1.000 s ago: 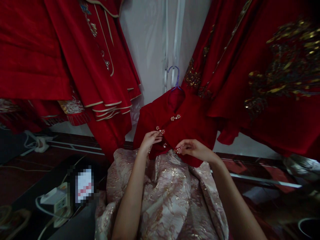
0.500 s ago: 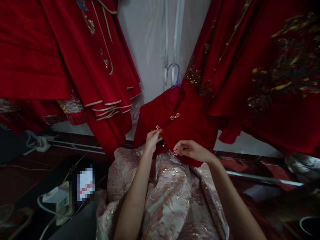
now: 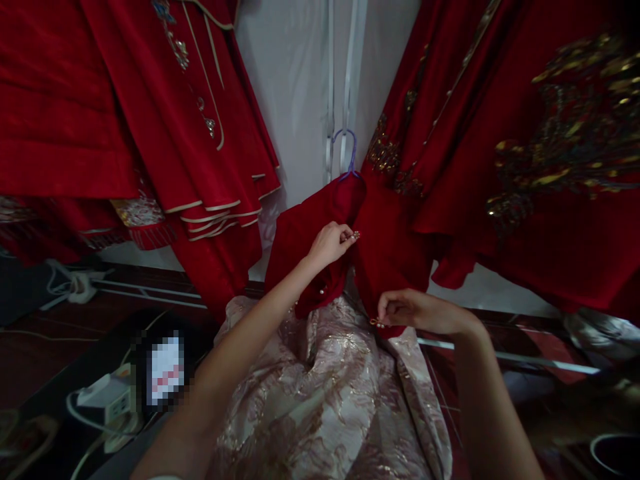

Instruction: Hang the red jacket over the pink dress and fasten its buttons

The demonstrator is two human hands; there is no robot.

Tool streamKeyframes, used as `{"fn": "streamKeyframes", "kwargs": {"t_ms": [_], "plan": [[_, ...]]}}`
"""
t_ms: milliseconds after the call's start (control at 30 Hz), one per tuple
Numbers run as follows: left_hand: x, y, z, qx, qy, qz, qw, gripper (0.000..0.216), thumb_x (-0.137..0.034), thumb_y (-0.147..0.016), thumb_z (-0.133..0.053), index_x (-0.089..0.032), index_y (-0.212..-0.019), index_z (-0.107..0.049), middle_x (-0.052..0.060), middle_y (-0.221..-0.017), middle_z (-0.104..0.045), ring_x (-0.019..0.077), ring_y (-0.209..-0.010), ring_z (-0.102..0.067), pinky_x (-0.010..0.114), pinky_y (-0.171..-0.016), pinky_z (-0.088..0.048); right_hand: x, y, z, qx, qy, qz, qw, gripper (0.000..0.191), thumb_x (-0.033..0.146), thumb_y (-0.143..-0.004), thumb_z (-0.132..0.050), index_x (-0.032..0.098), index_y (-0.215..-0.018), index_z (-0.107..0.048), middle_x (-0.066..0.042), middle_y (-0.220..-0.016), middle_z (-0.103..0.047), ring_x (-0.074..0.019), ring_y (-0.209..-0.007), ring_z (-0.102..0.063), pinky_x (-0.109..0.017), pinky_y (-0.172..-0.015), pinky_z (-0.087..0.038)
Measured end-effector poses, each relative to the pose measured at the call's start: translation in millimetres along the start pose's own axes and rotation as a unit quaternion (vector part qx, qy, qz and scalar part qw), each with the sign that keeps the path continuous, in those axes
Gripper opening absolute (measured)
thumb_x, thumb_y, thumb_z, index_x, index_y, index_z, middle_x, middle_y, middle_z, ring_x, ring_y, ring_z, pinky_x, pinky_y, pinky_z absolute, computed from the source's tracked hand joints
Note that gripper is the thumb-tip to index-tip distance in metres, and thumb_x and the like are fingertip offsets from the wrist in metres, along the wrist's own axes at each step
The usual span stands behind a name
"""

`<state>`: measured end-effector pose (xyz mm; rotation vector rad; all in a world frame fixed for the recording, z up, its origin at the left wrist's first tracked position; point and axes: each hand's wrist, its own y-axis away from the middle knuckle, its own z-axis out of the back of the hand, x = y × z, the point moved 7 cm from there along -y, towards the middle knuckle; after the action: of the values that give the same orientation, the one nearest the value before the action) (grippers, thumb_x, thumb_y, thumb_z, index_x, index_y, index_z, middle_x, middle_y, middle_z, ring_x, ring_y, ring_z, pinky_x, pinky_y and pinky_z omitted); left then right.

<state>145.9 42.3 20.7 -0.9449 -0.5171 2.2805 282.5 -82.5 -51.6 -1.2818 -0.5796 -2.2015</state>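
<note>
A red jacket (image 3: pixel 390 253) with beaded pearl fastenings hangs from a purple hanger (image 3: pixel 353 157), its front parted in the middle. My left hand (image 3: pixel 330 245) reaches across to the collar, fingers closed in a pinch on the upper beaded button (image 3: pixel 356 235). Lower down, my right hand (image 3: pixel 413 310) is closed at the jacket's right front edge, pinching by another beaded button (image 3: pixel 377 323). A single pearl bead (image 3: pixel 322 291) shows on the left front panel. Pale pink brocade cloth (image 3: pixel 345 400) with a metallic sheen lies below the jacket, under my forearms.
Red embroidered garments (image 3: pixel 190 147) hang on the left, and more with gold sequins (image 3: pixel 575 133) on the right. White metal poles (image 3: pixel 345 73) stand behind the hanger. At lower left are a power strip (image 3: pixel 120 407) with cords and a blurred-out screen (image 3: pixel 165 370).
My left hand has moved up and right from the lower front edge to the upper button. My right hand has pulled the right panel outward to the right, and the jacket front has opened.
</note>
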Motion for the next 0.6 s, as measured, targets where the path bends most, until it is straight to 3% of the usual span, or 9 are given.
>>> {"fn": "streamKeyframes", "kwargs": {"t_ms": [133, 233, 300, 400, 467, 500, 567, 600], "plan": [[-16.1, -0.2, 16.2, -0.012, -0.037, -0.094, 0.995, 0.013, -0.029, -0.077, -0.061, -0.018, -0.083, -0.064, 0.005, -0.088, -0.057, 0.0183, -0.089, -0.051, 0.037, -0.093, -0.036, -0.4, 3.1, 2.6, -0.016, 0.024, -0.005, 1.0, 0.014, 0.031, -0.08, -0.057, 0.019, -0.086, -0.063, -0.004, -0.083, -0.066, -0.0137, -0.077, -0.061, -0.025, -0.07, -0.049], [-22.5, 2.4, 19.9, 0.007, -0.023, -0.124, 0.992, 0.009, -0.026, -0.081, -0.057, -0.02, -0.084, -0.062, 0.002, -0.081, -0.059, 0.0164, -0.089, -0.052, 0.041, -0.106, -0.021, 8.2, 1.1, 5.7, -0.061, 0.03, 0.028, 0.997, 0.018, 0.034, -0.081, -0.057, 0.02, -0.089, -0.063, -0.004, -0.088, -0.066, -0.0148, -0.082, -0.061, -0.028, -0.076, -0.05], [-25.1, 4.1, 19.7, 0.019, -0.042, -0.139, 0.989, 0.012, -0.026, -0.084, -0.052, -0.02, -0.084, -0.063, 0.001, -0.074, -0.058, 0.0151, -0.085, -0.054, 0.04, -0.109, -0.016, 21.9, -4.5, 15.4, -0.133, 0.024, 0.072, 0.988, 0.021, 0.036, -0.08, -0.059, 0.02, -0.093, -0.062, -0.005, -0.097, -0.065, -0.0162, -0.091, -0.061, -0.031, -0.084, -0.05], [-27.5, 4.7, 14.8, 0.047, -0.136, -0.154, 0.978, 0.026, -0.031, -0.09, -0.042, -0.019, -0.092, -0.064, 0.005, -0.081, -0.062, 0.0165, -0.084, -0.058, 0.038, -0.103, -0.027, 52.3, -20.9, 40.9, -0.296, -0.01, 0.166, 0.941, 0.029, 0.039, -0.077, -0.062, 0.022, -0.1, -0.059, -0.006, -0.112, -0.06, -0.0183, -0.108, -0.055, -0.036, -0.098, -0.042], [-24.3, 3.0, 9.4, 0.081, -0.229, -0.129, 0.962, 0.034, -0.031, -0.092, -0.035, -0.015, -0.099, -0.064, 0.01, -0.094, -0.064, 0.0191, -0.086, -0.061, 0.037, -0.092, -0.038, 70.3, -41.8, 54.3, -0.37, -0.062, 0.217, 0.901, 0.033, 0.044, -0.079, -0.059, 0.022, -0.103, -0.057, -0.007, -0.113, -0.061, -0.0186, -0.108, -0.055, -0.038, -0.101, -0.039], [-20.5, 1.9, 7.5, 0.101, -0.277, -0.101, 0.95, 0.036, -0.03, -0.091, -0.034, -0.012, -0.1, -0.064, 0.014, -0.098, -0.064, 0.0207, -0.086, -0.062, 0.036, -0.086, -0.041, 76.8, -58.7, 56.0, -0.361, -0.095, 0.228, 0.899, 0.036, 0.046, -0.081, -0.055, 0.022, -0.108, -0.055, -0.008, -0.116, -0.06, -0.019, -0.11, -0.055, -0.038, -0.101, -0.04], [-9.2, 1.0, 8.2, 0.143, -0.366, -0.026, 0.919, 0.034, -0.023, -0.089, -0.037, -0.008, -0.098, -0.066, 0.018, -0.098, -0.066, 0.0243, -0.088, -0.064, 0.035, -0.079, -0.044, 80.8, -94.6, 57.5, -0.338, -0.123, 0.191, 0.913, 0.044, 0.052, -0.086, -0.041, 0.021, -0.117, -0.05, -0.01, -0.123, -0.057, -0.0213, -0.116, -0.052, -0.041, -0.1, -0.04], [-3.9, 1.5, 10.6, 0.164, -0.391, 0.006, 0.906, 0.031, -0.02, -0.086, -0.041, -0.006, -0.095, -0.067, 0.02, -0.095, -0.067, 0.0263, -0.089, -0.064, 0.035, -0.077, -0.044, 76.7, -106.0, 63.1, -0.374, -0.092, 0.138, 0.912, 0.049, 0.054, -0.087, -0.037, 0.019, -0.12, -0.048, -0.013, -0.126, -0.054, -0.0235, -0.119, -0.049, -0.043, -0.101, -0.038]]}}
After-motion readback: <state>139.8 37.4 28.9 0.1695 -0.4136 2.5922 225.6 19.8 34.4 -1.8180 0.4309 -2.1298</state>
